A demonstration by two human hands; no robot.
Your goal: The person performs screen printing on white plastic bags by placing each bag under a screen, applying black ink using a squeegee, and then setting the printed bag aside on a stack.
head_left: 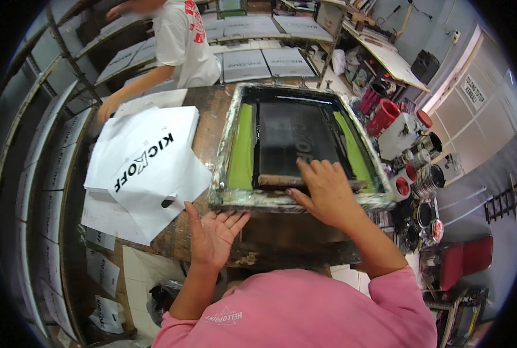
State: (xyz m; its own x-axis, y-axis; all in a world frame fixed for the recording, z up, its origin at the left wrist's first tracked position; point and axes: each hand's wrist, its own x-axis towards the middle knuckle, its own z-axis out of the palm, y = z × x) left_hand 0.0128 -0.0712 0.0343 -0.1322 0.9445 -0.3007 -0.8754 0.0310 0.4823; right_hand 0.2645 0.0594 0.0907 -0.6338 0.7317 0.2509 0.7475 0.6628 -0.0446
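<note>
Far left of both hands: stack of white printed bags lying on the counter, with a co-worker's hand resting at its upper edge, well apart from the wearer's own.

Left hand: flat and spread wide, fingers fanned, holding nothing; lying on the counter just below the near-left corner of the screen-printing frame, fingertips close to its paint-crusted edge, bags just to its left.

Between and ahead of the hands: frame flat on the counter, dark mesh in the middle, green tape strips down both sides.

Right hand: palm down, fingers curled over the wooden squeegee lying across the near end of the mesh, pressing on it; full grip hidden under the palm.

Right of the right hand: red cups and ink tins crowded together beside the frame.
</note>
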